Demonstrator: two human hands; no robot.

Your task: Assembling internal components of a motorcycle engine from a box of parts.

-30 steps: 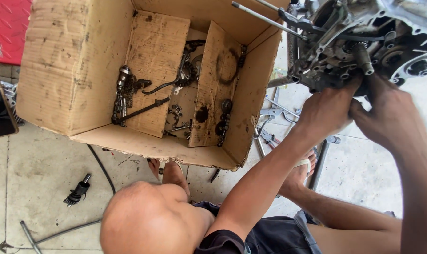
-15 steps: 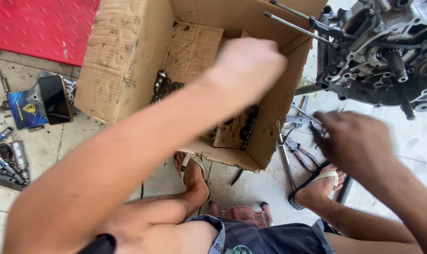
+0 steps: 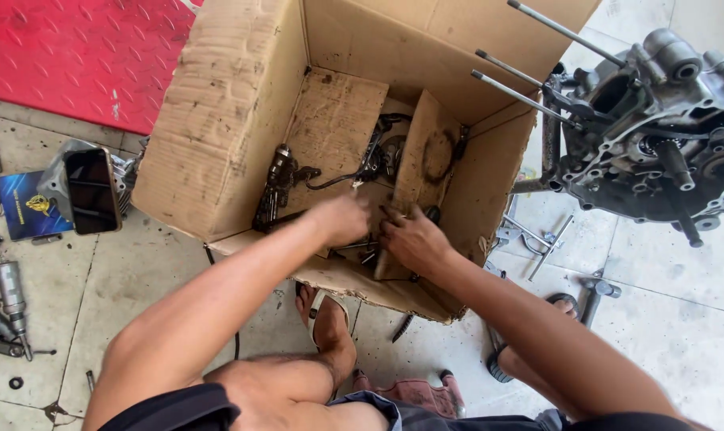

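Both hands are down inside the cardboard box: the left hand is curled loosely with its fingers tucked out of sight, so what it grips, if anything, cannot be told, while the right hand lies palm-down with fingers spread flat against the upright cardboard divider, holding nothing. Both forearms stretch forward over the near rim, and the greasy metal parts lie on the box floor just beyond the left knuckles. Half a second ago the left arm swept high across the box and the right hand hovered near the engine block; now both have dropped into the box side by side.
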